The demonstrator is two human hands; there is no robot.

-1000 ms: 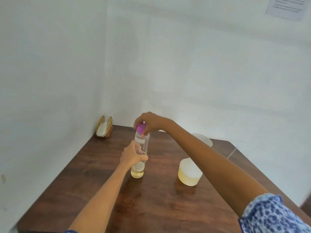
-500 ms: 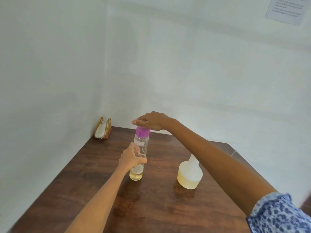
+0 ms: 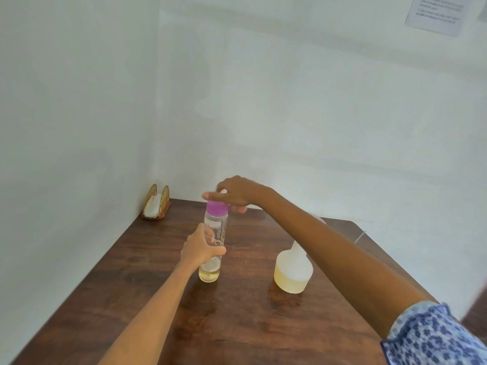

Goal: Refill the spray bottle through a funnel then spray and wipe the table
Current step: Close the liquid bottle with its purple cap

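left hand [image 3: 200, 248] grip clamped on clear bottle [image 3: 214, 241] | right hand [image 3: 234, 192] fingers relaxed atop purple cap [image 3: 217, 208] | lettering illegible

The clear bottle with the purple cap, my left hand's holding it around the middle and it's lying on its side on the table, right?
Not quite. The head view shows the clear bottle standing upright on the table, not lying on its side. The left hand does grip it around the middle, and the purple cap is on top.
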